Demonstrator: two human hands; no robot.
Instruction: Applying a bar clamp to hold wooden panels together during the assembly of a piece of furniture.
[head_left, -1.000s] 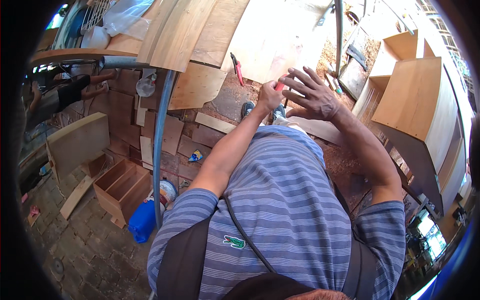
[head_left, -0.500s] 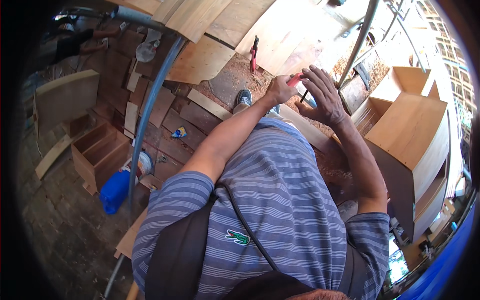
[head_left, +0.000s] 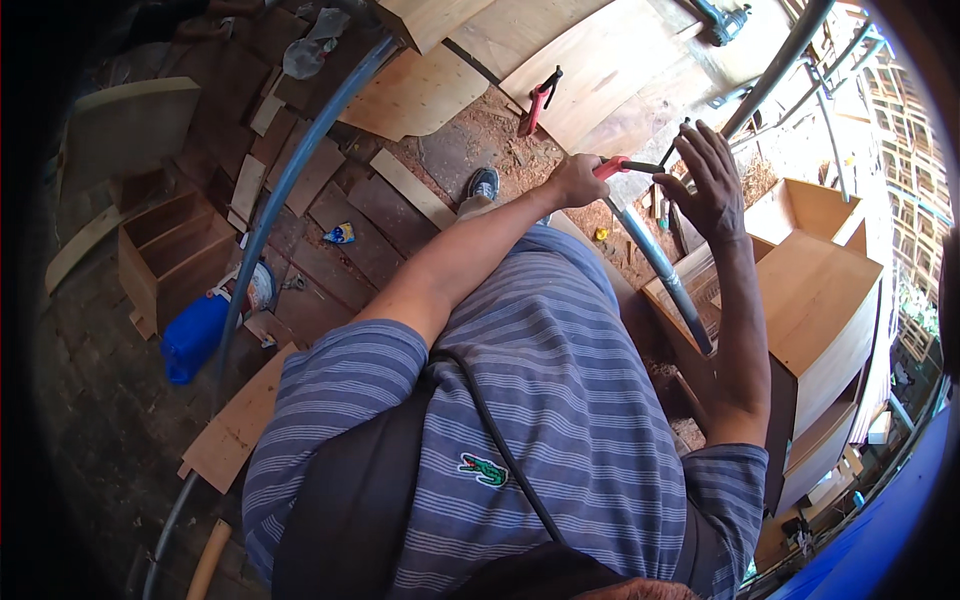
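Note:
A pipe clamp (head_left: pixel 655 255) with a red head, a black screw and a long grey-blue pipe slants down to the right ahead of my body. My left hand (head_left: pixel 577 182) is closed round it at the red head. My right hand (head_left: pixel 715 190) is raised by the end of the black screw, fingers stretched and apart. Its thumb is close to the screw tip; whether they touch I cannot tell. A thin black crank bar (head_left: pixel 672 148) crosses the screw end beside the fingers. Another red clamp (head_left: pixel 534 108) with a black handle stands farther ahead, among wood shavings.
Wooden cabinet pieces (head_left: pixel 815 300) stand close on my right. Large plywood panels (head_left: pixel 590 75) lie ahead, with a green power tool (head_left: pixel 728 25) at the far side. On the left are a blue metal pole (head_left: pixel 290 190), loose boards (head_left: pixel 335 205), a blue jug (head_left: pixel 192 335) and a small wooden case (head_left: pixel 170 255).
Both hands have moved right and a little apart. The clamp's black screw and long pipe now show plainly. The surroundings have shifted with the head's movement.

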